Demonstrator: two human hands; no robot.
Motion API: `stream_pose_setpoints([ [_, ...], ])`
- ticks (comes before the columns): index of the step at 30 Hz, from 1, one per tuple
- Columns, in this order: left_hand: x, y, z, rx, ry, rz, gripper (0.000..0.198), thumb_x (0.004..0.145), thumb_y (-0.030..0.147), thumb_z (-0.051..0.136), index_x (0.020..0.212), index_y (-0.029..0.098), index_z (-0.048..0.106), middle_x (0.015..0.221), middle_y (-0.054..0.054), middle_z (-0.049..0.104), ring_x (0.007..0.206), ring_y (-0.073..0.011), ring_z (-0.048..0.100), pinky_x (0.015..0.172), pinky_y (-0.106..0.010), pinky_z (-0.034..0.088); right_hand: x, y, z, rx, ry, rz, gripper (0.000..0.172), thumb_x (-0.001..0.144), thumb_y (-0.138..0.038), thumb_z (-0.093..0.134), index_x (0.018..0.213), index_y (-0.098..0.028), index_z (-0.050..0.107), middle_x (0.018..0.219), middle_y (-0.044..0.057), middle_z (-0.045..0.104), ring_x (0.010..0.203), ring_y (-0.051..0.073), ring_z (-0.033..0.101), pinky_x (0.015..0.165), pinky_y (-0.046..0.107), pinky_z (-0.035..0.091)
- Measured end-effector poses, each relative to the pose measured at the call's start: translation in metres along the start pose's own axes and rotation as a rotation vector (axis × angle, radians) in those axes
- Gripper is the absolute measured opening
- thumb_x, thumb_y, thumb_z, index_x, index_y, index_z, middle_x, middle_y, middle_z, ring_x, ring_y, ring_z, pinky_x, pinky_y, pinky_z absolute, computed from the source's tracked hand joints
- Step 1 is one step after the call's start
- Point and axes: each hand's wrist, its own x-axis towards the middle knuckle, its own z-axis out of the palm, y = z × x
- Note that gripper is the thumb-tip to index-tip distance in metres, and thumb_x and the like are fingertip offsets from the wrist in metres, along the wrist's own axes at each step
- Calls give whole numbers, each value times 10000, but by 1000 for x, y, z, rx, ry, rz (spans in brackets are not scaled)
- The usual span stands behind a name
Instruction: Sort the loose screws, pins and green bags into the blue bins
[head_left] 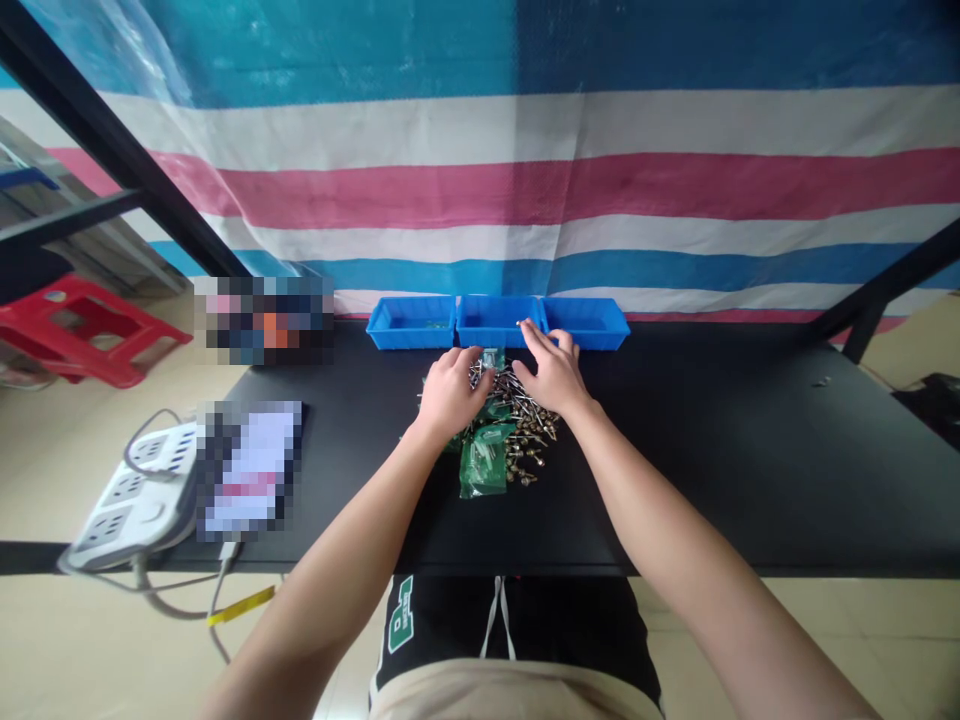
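My left hand (pixel 454 390) rests over the left side of a heap of small metal pieces (pixel 525 430), its fingers curved and its thumb apart. These pieces have thin silvery shanks and brownish rounded heads; their exact kind is too small to tell. At the heap's right edge, my right hand (pixel 556 374) is spread, the index finger stretched toward the middle blue bin (pixel 495 325). A tiny pale spot shows at that fingertip, too small to make out. Among the metal pieces lie green plastic packets (pixel 486 462); the nearest contains small clear items.
Beside the middle bin stand a left blue bin (pixel 411 325), with a few small bits inside, and a right blue bin (pixel 589 325). A white power strip (pixel 135 495) and a blurred-out flat object (pixel 255 470) lie at left. Small bits (pixel 823 381) lie far right on the black table (pixel 720 460).
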Motion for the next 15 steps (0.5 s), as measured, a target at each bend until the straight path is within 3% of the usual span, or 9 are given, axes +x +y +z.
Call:
stream_pose_setpoints([
  [5, 1, 2, -1, 41, -71, 4, 293, 906, 327, 554, 1131, 156, 633, 1048, -110, 675, 988, -257, 632, 897, -398, 505, 1, 1, 0, -162, -98, 79, 719, 919, -471, 440, 1545, -165, 260, 1599, 98, 294, 1281, 409, 322, 954, 574, 374],
  [15, 2, 4, -3, 66, -137, 8, 227, 898, 295, 556, 1027, 165, 691, 1017, -100, 676, 975, -252, 630, 892, -397, 505, -1, -2, 2, -261, -157, 109, 719, 941, -543, 368, 1544, -170, 251, 1614, 105, 257, 1339, 411, 268, 978, 559, 357],
])
